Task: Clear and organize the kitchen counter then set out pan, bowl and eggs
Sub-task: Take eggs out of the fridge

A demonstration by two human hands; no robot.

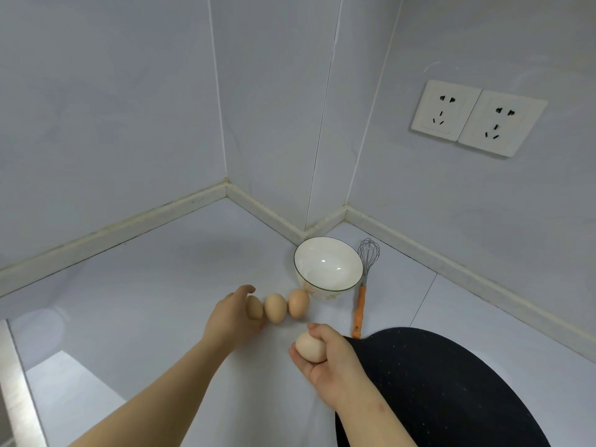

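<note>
We log the leftmost egg [256, 306], middle egg [275, 308] and right egg [299, 303] as tan-brown; the fourth egg [309, 347] is paler, pinkish-beige. The bowl [322, 293]: glossy white, thin dark-green rim line, faint floral print outside. The whisk [362, 290]: orange handle, silver wires. The pan [451, 398]: black, fine pale speckles. We mark the counter [129, 285] and wall [96, 108] pale grey-blue, the sockets [477, 117] white.

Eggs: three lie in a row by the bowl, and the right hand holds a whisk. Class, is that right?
No. The head view shows the right hand holding a fourth egg; the whisk lies beside the bowl. Three eggs do lie in a row.
</note>
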